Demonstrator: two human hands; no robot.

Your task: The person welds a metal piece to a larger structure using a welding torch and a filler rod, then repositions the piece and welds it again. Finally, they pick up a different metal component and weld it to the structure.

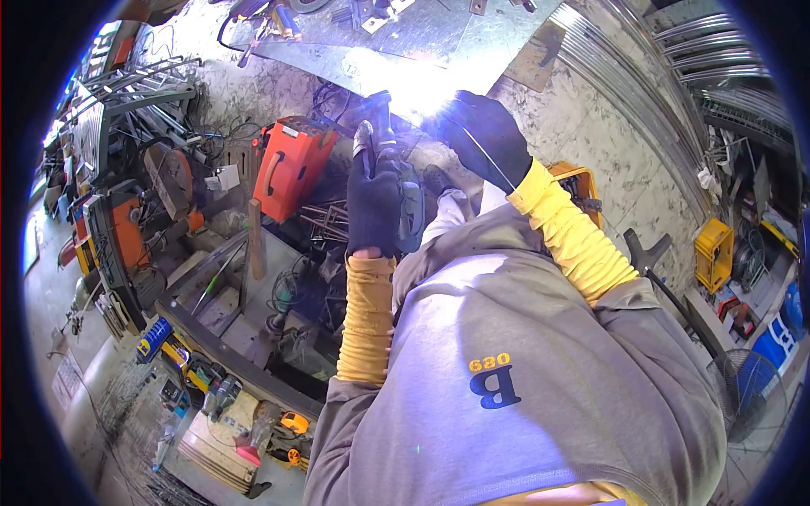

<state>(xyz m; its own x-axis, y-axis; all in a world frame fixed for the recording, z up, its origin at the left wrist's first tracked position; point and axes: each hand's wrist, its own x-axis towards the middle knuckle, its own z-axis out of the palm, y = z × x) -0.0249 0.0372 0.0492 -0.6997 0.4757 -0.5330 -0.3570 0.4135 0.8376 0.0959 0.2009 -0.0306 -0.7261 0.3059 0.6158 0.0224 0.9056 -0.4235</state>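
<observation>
My left hand (374,207), in a black glove, is closed around a dark tool with a grey-blue body (411,202). The tool's upper end points toward a blinding white welding glare (422,93) at the near edge of a metal sheet (494,46). Also black-gloved, my right hand (489,139) is beside the glare, with its fingers pinched together. A thin metal rod (487,154) runs from those fingers back over the wrist. Glare hides the fingertips, the tool's tip and the spot being welded.
An orange-red machine with a handle (291,169) stands left of my left hand. Long metal tubes (629,101) lie at the right. Yellow crates (714,255) and a fan (747,392) are at right. Power tools (198,371) and scrap metal (139,105) crowd the left.
</observation>
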